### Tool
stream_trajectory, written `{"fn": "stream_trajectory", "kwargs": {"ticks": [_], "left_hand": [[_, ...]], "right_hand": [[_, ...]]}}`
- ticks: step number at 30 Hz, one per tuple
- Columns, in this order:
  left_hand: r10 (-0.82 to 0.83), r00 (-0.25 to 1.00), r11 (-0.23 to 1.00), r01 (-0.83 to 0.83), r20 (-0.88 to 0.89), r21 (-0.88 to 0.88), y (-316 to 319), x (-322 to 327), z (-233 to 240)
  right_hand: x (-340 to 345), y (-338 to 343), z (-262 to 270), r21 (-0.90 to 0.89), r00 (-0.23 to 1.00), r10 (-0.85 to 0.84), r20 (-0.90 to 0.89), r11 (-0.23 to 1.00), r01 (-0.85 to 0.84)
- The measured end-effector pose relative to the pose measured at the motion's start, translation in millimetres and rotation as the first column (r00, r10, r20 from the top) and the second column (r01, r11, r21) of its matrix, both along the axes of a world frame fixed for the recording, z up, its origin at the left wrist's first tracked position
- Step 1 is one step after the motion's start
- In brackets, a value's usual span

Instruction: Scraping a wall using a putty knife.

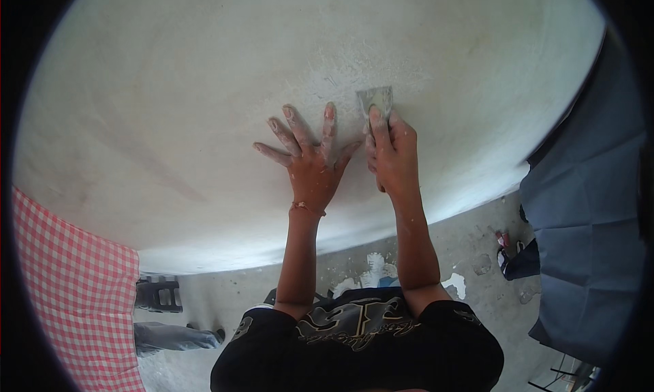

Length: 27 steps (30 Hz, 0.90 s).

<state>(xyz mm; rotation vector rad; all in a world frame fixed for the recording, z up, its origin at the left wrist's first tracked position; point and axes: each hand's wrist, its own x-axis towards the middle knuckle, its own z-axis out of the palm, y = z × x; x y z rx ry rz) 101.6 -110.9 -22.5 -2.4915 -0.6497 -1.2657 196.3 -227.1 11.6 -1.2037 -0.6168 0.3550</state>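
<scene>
A pale plastered wall (204, 111) fills the upper part of the head view, with a rough, whiter, scratched patch (352, 75) near its upper middle. My left hand (314, 157) is pressed flat on the wall below this patch, its fingers spread, dusted with white and holding nothing. Beside it on the right, my right hand (391, 149) grips a putty knife (375, 94), the thumb on its blade. The blade points up, at the lower right edge of the patch. Most of the handle is hidden in the fist.
A red-and-white checked cloth (82, 289) hangs at the left, a blue-grey cloth (587, 238) at the right. Below are a concrete floor (245, 284) with white splashes (375, 269), a dark plastic stool (158, 294), and the leg of a person (176, 337). Another person's foot (503, 259) shows at right.
</scene>
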Motion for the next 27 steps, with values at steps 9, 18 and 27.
{"fn": "stream_trajectory", "kwargs": {"ticks": [9, 18, 27], "left_hand": [[-0.008, 1.000, 1.000, 0.008, -0.002, 0.003, 3.9, 1.3, -1.0], [0.007, 1.000, 1.000, -0.008, -0.013, -0.010, 2.2, 1.6, 2.6], [0.011, 1.000, 1.000, -0.011, 0.004, 0.004, -0.4, -1.5, 2.1]], "right_hand": [[1.2, -11.5, 15.0, 0.039, 0.990, 0.085, -0.113, 0.996, -0.081], [15.7, -9.6, 22.7, 0.084, 1.000, -0.003, 0.010, 0.996, 0.002], [8.4, -3.0, 26.1, 0.145, 0.999, -0.025, 0.034, 0.989, 0.020]]}}
